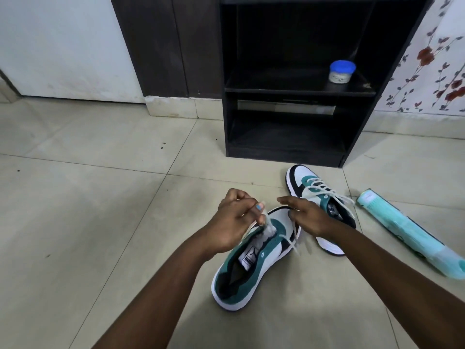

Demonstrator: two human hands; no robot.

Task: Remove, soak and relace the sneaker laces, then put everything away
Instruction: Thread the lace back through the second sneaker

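Two white, teal and black sneakers lie on the tiled floor. The near sneaker points away from me with its tongue exposed. My left hand pinches a white lace above that shoe's tongue, and a loose strand of the lace trails over the shoe's right side. My right hand rests on the toe of the near sneaker, fingers bent around its front edge. The far sneaker sits just behind my right hand, still laced with white laces.
A dark open shelf unit stands ahead, with a blue-lidded jar on its middle shelf. A light teal flat pack lies on the floor at right. A white wall and a dark door frame are at left, floral wallpaper at right.
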